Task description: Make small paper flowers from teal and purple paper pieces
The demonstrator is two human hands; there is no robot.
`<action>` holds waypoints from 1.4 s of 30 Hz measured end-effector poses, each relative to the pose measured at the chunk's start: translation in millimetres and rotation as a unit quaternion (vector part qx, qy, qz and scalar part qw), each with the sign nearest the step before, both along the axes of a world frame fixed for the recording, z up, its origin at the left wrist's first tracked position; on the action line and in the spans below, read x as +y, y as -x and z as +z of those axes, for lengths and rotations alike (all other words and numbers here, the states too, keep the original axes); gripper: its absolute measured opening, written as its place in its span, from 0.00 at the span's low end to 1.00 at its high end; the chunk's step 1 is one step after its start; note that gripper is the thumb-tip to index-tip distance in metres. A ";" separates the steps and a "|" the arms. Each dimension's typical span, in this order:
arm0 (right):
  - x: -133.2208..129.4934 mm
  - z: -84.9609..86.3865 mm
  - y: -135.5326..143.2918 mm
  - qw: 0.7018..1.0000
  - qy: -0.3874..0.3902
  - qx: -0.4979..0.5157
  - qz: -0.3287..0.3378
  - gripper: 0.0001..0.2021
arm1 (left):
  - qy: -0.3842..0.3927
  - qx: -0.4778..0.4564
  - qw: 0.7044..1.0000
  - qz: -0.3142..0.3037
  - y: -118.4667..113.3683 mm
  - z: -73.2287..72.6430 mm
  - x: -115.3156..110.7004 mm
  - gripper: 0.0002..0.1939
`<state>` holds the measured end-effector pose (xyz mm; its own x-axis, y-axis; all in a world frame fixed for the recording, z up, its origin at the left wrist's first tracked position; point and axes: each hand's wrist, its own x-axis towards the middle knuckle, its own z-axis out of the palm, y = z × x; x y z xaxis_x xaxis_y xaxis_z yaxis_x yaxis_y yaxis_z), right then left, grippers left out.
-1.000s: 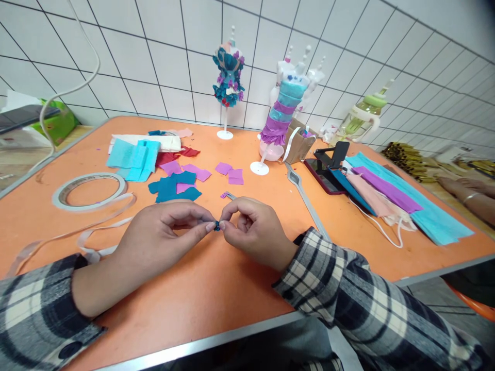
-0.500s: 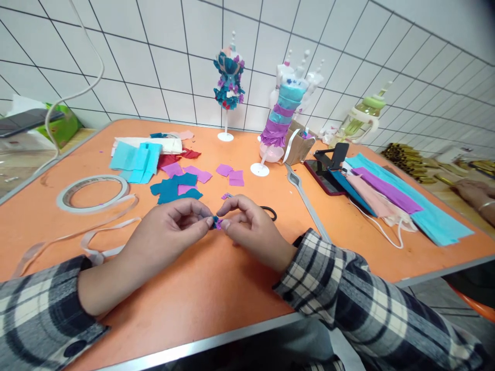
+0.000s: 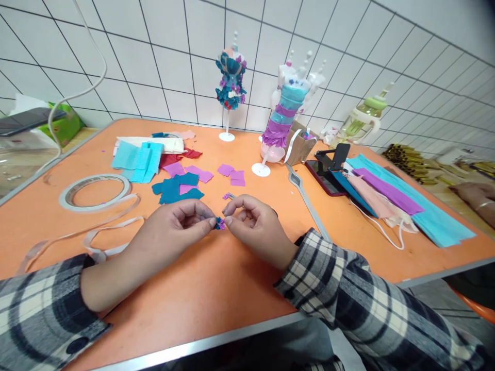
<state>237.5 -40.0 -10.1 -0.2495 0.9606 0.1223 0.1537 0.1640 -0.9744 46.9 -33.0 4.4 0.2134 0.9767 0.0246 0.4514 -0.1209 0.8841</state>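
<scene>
Teal-and-purple paper piece [image 3: 219, 223] pinched by the left hand [image 3: 168, 231], right hand [image 3: 260, 230] at its edge, grip there unclear

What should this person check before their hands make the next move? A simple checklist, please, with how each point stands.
1. Left hand pinching the small teal-and-purple piece between thumb and forefinger: ok.
2. Right hand gripping it too: cannot tell; its fingertips are close to the purple side.
3. Loose purple squares on the table beyond the hands: ok.
4. Teal paper there too: ok.
5. Tape roll lying flat, apart from the hands: ok.
6. Pale loose strip well away from the left arm: not ok; in view it runs right up to it.
</scene>
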 end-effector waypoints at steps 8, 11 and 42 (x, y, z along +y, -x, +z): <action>1.5 -3.7 0.5 0.989 -0.138 -0.050 -0.036 0.01 | 0.026 -0.033 0.999 0.023 -1.7 -0.7 -2.4 0.11; 1.7 -3.9 2.8 0.993 -0.095 -0.036 -0.057 0.03 | 0.052 -0.102 0.993 0.027 -3.6 -2.1 -2.2 0.11; 0.3 1.6 1.7 0.996 0.076 -0.042 0.013 0.06 | 0.027 -0.053 0.998 -0.008 6.8 -10.1 6.3 0.15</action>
